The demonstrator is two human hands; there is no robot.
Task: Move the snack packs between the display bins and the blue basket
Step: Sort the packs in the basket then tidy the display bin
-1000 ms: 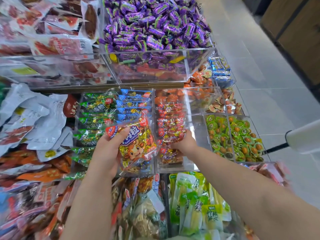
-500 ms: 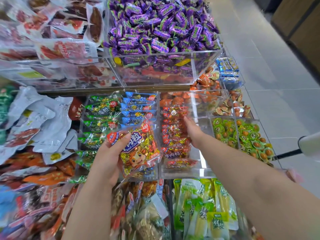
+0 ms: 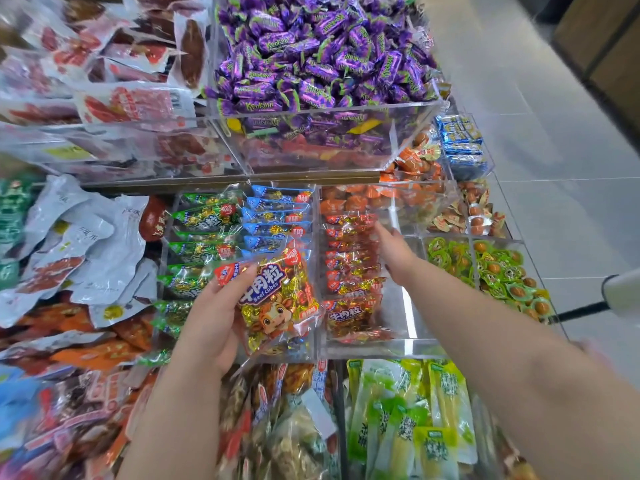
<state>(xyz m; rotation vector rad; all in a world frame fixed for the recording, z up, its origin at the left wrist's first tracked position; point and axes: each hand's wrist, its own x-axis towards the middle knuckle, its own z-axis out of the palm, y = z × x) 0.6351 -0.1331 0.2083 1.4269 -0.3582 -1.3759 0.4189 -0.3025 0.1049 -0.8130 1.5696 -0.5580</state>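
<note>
Above the bins, left hand point(image 3: 211, 320) clasps beef-cube pack point(image 3: 277, 299).

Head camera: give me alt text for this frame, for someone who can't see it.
The left hand holds a gold beef cubes pack over clear display bins, while the right hand reaches, fingers open, to the row of red packs in the next bin. Purple candies fill a bin behind; the blue basket is out of view.
</note>
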